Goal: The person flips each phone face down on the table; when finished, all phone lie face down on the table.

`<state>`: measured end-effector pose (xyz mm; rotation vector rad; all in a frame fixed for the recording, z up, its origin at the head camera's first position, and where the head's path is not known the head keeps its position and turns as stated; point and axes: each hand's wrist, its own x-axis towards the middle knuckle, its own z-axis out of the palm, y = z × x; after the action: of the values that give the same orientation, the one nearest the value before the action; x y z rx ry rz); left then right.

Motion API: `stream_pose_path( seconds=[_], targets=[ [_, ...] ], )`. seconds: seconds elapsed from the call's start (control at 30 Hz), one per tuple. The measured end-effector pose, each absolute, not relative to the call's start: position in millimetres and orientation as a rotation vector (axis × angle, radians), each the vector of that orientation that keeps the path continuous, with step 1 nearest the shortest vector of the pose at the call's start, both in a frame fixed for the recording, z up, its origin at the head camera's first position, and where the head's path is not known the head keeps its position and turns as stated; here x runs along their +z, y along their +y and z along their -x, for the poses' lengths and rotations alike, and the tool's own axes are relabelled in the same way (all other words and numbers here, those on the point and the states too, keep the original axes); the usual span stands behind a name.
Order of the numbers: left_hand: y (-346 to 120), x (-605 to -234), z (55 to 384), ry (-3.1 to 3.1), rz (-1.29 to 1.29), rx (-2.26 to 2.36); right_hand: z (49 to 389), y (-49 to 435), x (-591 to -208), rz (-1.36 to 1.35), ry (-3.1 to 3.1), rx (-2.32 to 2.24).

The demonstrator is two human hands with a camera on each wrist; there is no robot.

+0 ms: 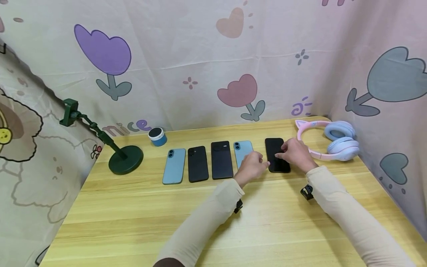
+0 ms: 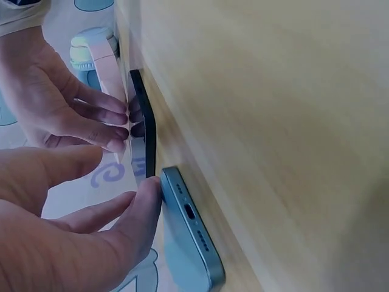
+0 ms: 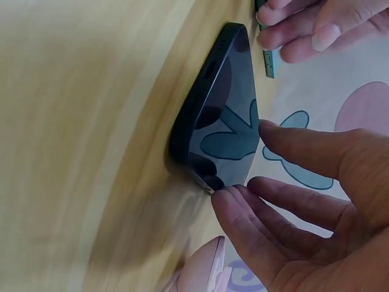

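Note:
A black phone (image 1: pixel 274 157) lies screen up on the table, its glossy glass reflecting the backdrop in the right wrist view. Over its right side is my right hand (image 1: pixel 297 152), thumb and fingers extended and spread apart, with fingertips (image 3: pixel 223 198) at or just above the phone's edge; contact is hard to tell. My left hand (image 1: pixel 251 167) hovers over a light blue phone (image 1: pixel 242 149) that lies back up, hiding its lower part. In the left wrist view, fingers of that hand reach beside the blue phone's (image 2: pixel 193 234) port end, thumb apart from them.
Left of the hands, a dark phone (image 1: pixel 221 161), a black phone (image 1: pixel 198 165) and another light blue phone (image 1: pixel 174 167) lie back up in a row. A blue and white cylinder (image 1: pixel 157 137), a green stand (image 1: pixel 126 160) and pink cat-ear headphones (image 1: pixel 343 148) flank them.

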<state>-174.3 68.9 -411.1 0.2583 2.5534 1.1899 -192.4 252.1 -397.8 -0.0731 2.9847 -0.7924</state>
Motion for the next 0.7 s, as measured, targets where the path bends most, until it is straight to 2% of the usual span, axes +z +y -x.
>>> stream_pose_path(
  seconds=[0.43,0.7],
  targets=[
    [87.9,-410.6,173.5,2.513,-0.199,1.152,192.0,255.2,-401.4,0.021,2.962,-0.762],
    [89.9,-410.5,172.1,2.364,-0.048,1.421,193.2,251.1,-403.3,0.028,2.964,-0.787]
  ],
)
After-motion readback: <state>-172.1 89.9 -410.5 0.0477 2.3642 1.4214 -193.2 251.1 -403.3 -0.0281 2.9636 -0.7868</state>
